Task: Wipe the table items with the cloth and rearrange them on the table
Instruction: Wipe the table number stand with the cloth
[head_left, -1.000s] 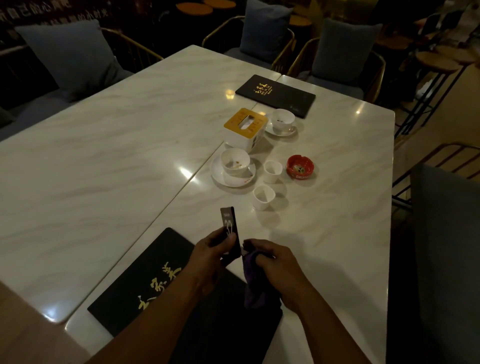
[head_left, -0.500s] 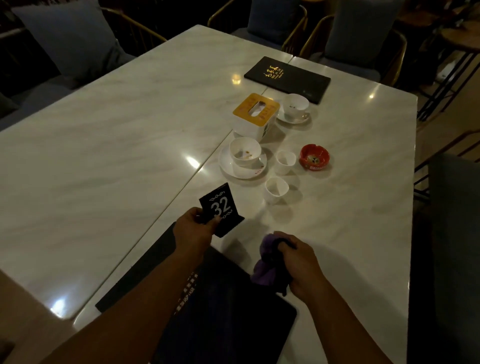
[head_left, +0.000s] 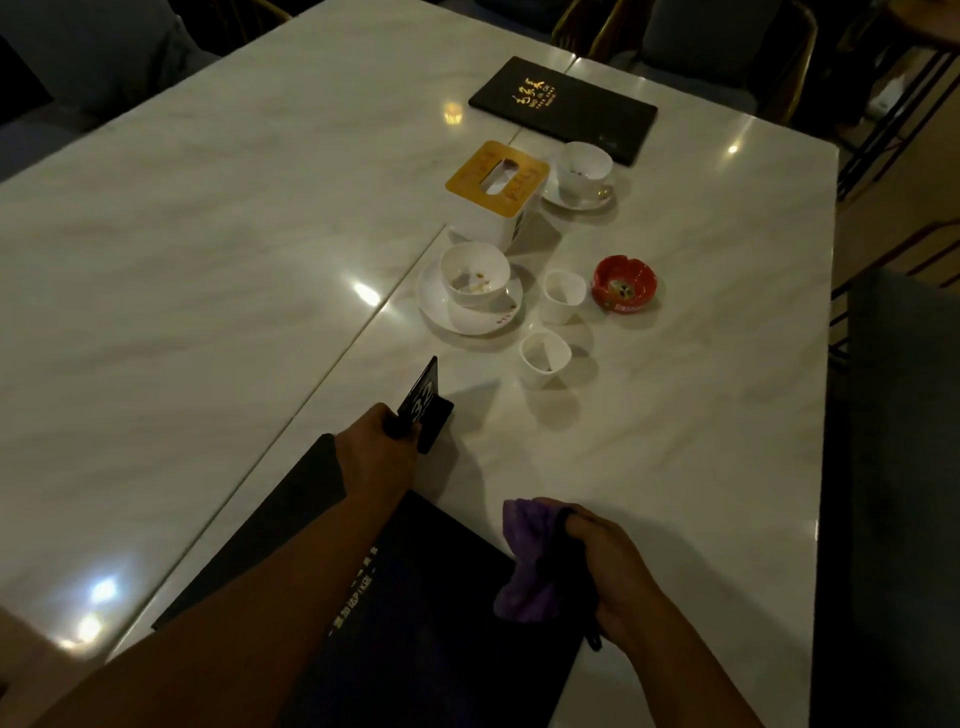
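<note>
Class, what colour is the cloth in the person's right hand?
Purple; the cloth shows best in the head view.

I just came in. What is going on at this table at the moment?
A person is cleaning up a marble table. The left hand holds a black number sign, 32, low at the tabletop; whether it stands there already is unclear. The right hand grips a purple cloth over the near black menu. The used cups, tissue box and red ashtray sit farther out, untouched.

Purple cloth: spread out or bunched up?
Bunched up. The purple cloth sits crumpled in the right hand, with none of it spread flat.
</note>
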